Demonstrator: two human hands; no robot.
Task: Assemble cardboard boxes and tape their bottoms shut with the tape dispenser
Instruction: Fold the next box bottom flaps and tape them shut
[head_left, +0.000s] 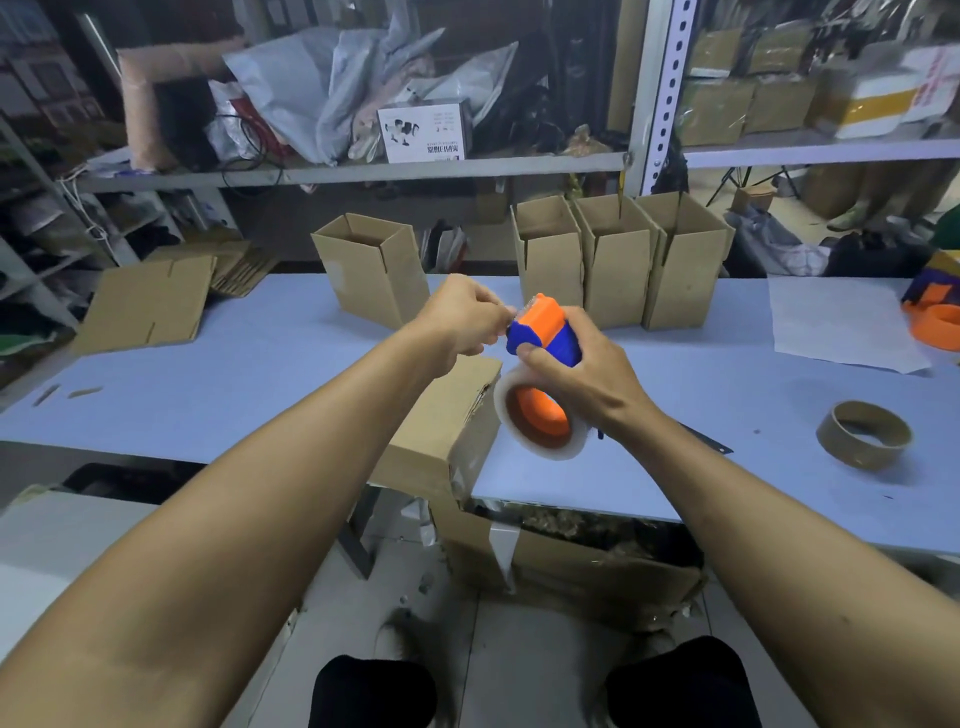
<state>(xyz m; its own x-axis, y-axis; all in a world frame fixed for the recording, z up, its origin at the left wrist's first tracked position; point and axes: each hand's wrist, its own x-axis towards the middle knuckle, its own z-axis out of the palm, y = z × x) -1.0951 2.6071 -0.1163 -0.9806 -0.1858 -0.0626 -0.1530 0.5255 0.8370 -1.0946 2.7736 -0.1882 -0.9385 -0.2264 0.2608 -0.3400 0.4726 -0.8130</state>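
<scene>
My right hand (576, 374) grips an orange and blue tape dispenser (543, 332) with a roll of clear tape (540, 415), held above the table's near edge. At the dispenser's cutter end, my left hand (467, 317) pinches what looks like the tape end. Below the hands a closed cardboard box (441, 431) lies at the table's front edge. Four upright open boxes stand at the back: one alone (374, 270) and three in a row (618, 265).
Flat unfolded cardboard (145, 306) lies at the table's back left. An empty brown tape core (865, 434) sits at right, a white sheet (841, 322) behind it, another orange dispenser (935, 312) at far right. A torn carton (561, 561) stands under the blue table (208, 395).
</scene>
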